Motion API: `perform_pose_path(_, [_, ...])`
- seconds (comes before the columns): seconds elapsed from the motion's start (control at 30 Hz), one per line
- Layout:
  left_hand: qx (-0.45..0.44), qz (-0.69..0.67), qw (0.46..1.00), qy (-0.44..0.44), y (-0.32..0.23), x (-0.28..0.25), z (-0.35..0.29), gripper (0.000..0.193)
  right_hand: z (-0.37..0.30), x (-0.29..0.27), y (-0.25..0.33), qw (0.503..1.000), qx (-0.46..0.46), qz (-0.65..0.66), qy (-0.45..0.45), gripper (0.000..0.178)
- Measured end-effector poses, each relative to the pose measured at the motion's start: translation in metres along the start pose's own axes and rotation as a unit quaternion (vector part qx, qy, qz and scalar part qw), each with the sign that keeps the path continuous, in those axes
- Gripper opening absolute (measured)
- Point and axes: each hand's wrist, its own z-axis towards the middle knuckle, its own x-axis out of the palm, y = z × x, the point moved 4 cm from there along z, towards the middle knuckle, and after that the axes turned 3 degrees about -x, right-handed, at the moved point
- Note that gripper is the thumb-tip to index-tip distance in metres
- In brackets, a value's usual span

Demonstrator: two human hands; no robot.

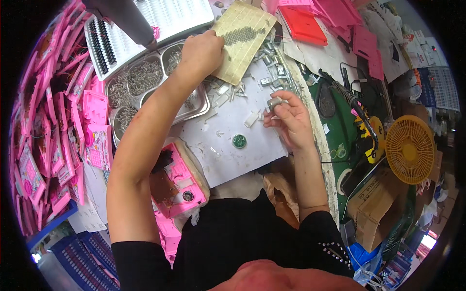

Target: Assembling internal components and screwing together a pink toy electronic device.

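My left hand point(201, 53) reaches over the compartment tray to the left edge of a yellowish board point(233, 63). Its fingers are curled, and their tips are partly hidden, so what they hold cannot be made out. Small round grey pieces point(245, 35) lie in rows on that board. In my right hand point(293, 121), raised over the white work sheet point(218, 165), a small grey metal cylinder point(274, 103) is pinched between thumb and fingers. Below it on the sheet lie a white rectangular piece point(251, 119) and a round green disc point(239, 141).
The metal tray point(206, 110) holds many small screws point(143, 77). Above it hangs a dark power screwdriver point(124, 22), beside a white rack point(170, 17). Pink plastic toy cases point(58, 140) pile up at left. An open pink case point(179, 179) sits near my body; a yellow fan point(410, 149) stands right.
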Motion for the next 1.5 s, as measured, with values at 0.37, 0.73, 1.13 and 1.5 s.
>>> perform_pose_path(0.37, [0.024, -0.167, 0.965, -0.2, -0.03, -0.039, -0.029, 0.014, -0.015, 0.019, -0.016, 0.998, 0.049, -0.026, 0.024, 0.032])
perform_pose_path(0.73, [-0.107, -0.552, 0.825, 0.058, -0.068, -0.079, -0.214, 0.006, -0.046, 0.07, -0.046, 0.978, 0.131, 0.126, 0.1, 0.032])
perform_pose_path(1.13, [-0.171, -0.482, 0.859, 0.01, -0.046, -0.108, -0.306, 0.008, -0.069, 0.048, -0.016, 0.983, 0.049, -0.179, 0.015, 0.03])
perform_pose_path(1.5, [-0.316, -0.653, 0.688, -0.003, -0.039, -0.081, -0.349, 0.009, -0.037, 0.015, -0.034, 0.919, 0.006, -0.377, 0.112, 0.025])
